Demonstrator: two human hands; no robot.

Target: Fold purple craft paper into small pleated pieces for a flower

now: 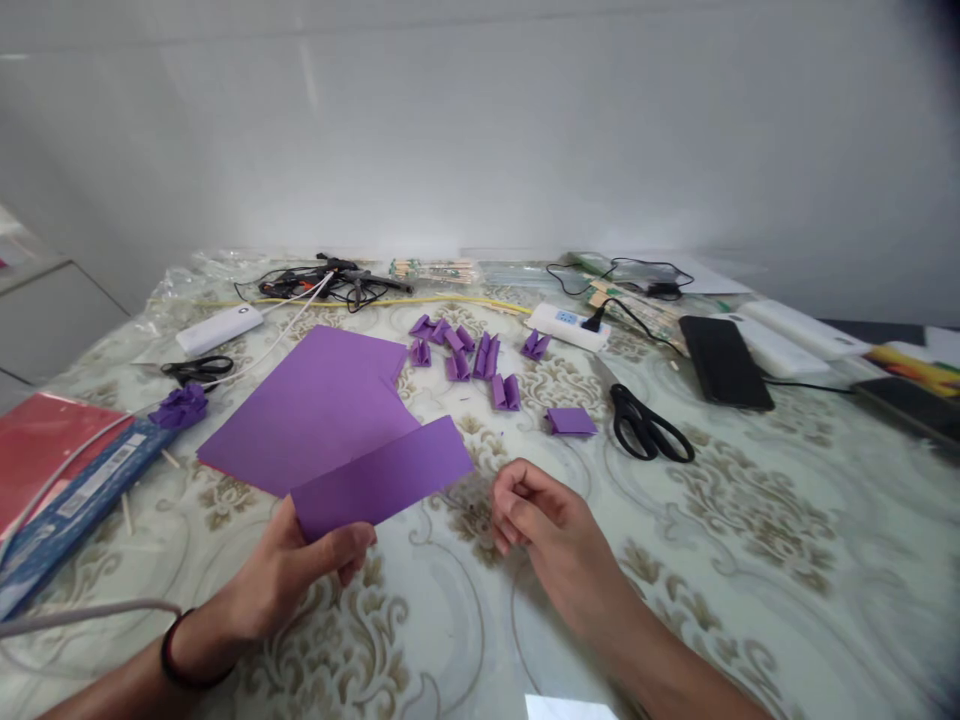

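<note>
A long purple paper strip [390, 478] is pinched at its left end between the thumb and fingers of my left hand [304, 560]. The strip slants up to the right and overlaps a stack of purple sheets [315, 410] on the table. To its right, my right hand [544, 525] hovers with curled fingers, apart from the strip; whether anything small is between those fingers is hidden. Several folded purple pieces [486, 355] lie behind the strip. A flat folded purple piece [571, 421] rests beside black-handled scissors [645, 425].
Behind are a power strip [568, 326], a yellow cable [450, 299] and tangled black cables [337, 280]. At the right lies a black phone [725, 362]. On the left are a white power bank [220, 329], more scissors [199, 370] and a red sheet pack [56, 440].
</note>
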